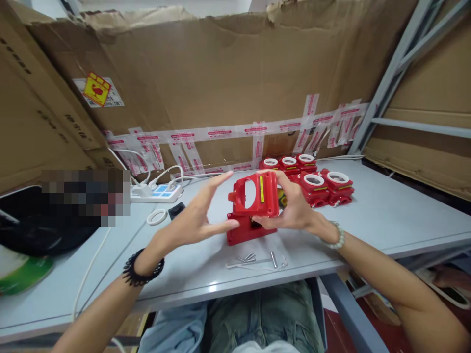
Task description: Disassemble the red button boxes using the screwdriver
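The grey surface [386, 220] carries a cluster of finished red housings [312, 184] at the back. Near its front edge, the right hand [294, 211] grips a red housing cover [255, 193] above its red base [245, 230]. The left hand [195, 220] is spread wide, fingertips touching the base. Loose screws [253, 260] lie just beside the edge; a nudge from either wrist could probably roll them off.
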Demonstrator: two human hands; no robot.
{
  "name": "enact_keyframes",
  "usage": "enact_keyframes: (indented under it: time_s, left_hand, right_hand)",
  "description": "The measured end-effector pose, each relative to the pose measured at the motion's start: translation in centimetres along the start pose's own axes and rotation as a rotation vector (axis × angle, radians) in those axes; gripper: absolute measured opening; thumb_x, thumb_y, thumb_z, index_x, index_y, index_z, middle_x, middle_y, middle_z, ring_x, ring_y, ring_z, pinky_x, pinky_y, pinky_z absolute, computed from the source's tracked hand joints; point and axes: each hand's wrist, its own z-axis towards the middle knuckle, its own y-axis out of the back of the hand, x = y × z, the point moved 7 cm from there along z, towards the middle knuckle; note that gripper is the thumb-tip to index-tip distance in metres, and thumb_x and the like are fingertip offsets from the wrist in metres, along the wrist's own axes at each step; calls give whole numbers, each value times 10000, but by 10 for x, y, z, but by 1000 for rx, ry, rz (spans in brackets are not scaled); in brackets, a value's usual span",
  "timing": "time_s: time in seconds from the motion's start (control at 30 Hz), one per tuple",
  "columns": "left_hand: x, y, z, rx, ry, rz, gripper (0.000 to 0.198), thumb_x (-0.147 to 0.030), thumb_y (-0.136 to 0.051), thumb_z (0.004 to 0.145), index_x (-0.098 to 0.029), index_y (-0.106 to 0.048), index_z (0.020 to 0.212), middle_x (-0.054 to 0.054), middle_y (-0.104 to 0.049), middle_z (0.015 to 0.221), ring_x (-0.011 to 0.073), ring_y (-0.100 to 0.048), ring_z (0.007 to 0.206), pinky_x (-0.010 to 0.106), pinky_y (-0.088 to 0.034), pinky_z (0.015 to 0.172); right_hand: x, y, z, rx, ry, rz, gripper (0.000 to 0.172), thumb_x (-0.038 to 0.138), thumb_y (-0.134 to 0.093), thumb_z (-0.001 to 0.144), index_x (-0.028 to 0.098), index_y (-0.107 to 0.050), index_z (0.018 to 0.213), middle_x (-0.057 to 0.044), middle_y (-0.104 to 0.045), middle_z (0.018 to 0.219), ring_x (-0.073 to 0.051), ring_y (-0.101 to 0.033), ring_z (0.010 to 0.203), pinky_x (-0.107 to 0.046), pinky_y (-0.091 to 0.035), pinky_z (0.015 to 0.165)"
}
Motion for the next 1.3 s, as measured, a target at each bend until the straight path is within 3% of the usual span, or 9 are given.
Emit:
enact_keyframes:
  time_s: [0.1,0.2,0.4,0.5,0.83,0.97,1.1,1.2,1.3]
  left_hand:
    - [-14,-15,13,-26,-82,-80,836,-409,-671,845,-304,-168,1505,103,-322,1549,307,-381,1383,451,-365,1130]
    - [-2,-21,12,-42,-11,-87,790,-415,-674,840,-298,-228,1482,108,-380,1516,303,-451,1320,449,-392,1091]
    - [20,-50,-1,212,202,63,708,-464,-649,837,-278,-325,1438,102,-563,1338,277,-597,1054,488,-406,964]
    - [18,-62,-2,291,216,115,692,-474,-623,844,-257,-348,1440,103,-611,1238,286,-593,1035,485,-392,944]
    - [23,-65,-9,349,234,124,773,-477,-629,836,-277,-266,1488,117,-584,1214,285,-575,1032,449,-420,935]
    - [56,-46,-2,210,300,201,750,-457,-619,825,-216,-316,1467,132,-611,1147,280,-588,976,410,-463,867]
    - [115,-16,-2,25,542,446,744,-481,-568,840,-134,-318,1449,155,-667,1062,310,-626,949,391,-471,803]
    - [153,-4,-11,14,778,623,712,-516,-528,844,-98,-364,1396,192,-686,1075,363,-634,1000,414,-454,812]
    - [171,0,-18,39,913,733,679,-543,-499,846,-57,-435,1315,259,-670,1107,412,-620,1043,472,-414,870]
  right_hand:
    - [-6,-2,1,76,-91,87,677,360,-794,631,194,-465,1199,-71,-661,1062,-196,-674,905,-323,-561,800]
    - [-16,3,3,130,-143,112,768,389,-808,628,204,-431,1271,-97,-646,1174,-225,-644,1032,-359,-535,872]
    - [-38,31,7,-67,-186,102,568,401,-690,777,223,-454,1262,-56,-690,1046,-163,-596,804,-359,-495,791]
    - [-43,29,6,-63,-224,79,502,374,-676,796,218,-473,1228,-51,-685,1020,-159,-586,806,-352,-484,792]
    - [-41,22,6,-10,-217,-15,492,330,-684,784,214,-473,1213,-39,-659,977,-148,-554,760,-334,-481,753]
    - [-39,21,6,-5,-218,-54,497,336,-689,775,215,-473,1207,-40,-663,975,-155,-570,772,-341,-481,759]
    - [-38,19,6,11,-209,-84,510,336,-690,768,209,-473,1211,-42,-659,976,-156,-567,774,-342,-481,764]
    - [-39,18,5,31,-207,-105,518,323,-688,765,218,-468,1223,-35,-661,974,-154,-555,764,-336,-482,757]
    - [-40,18,4,39,-204,-114,529,317,-689,763,217,-465,1231,-35,-665,975,-152,-551,755,-328,-483,742]
